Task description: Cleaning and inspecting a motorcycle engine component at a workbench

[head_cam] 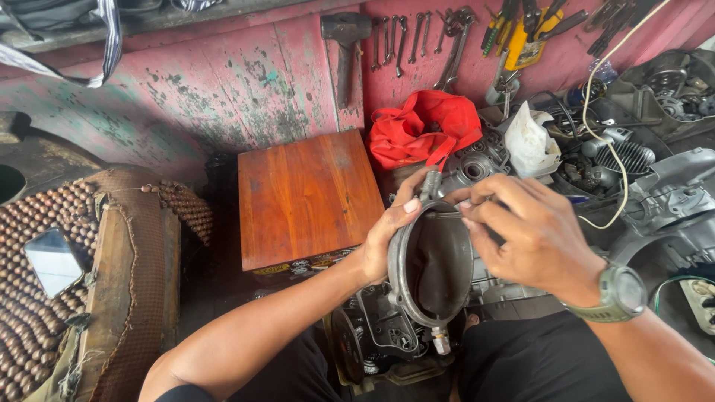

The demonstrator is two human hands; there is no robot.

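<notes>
Between both hands' fingers [411,205]: metal ring [398,268].

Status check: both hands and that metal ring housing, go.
Left hand grips the grey metal ring housing at its rim. Right hand pinches its top edge. Engine parts directly beneath; nothing blocking.

Both forearms angled inward, left hand [383,238] curled with thumb up, right hand [525,234] watch-strapped, fingers [477,212] pinched together.
</notes>
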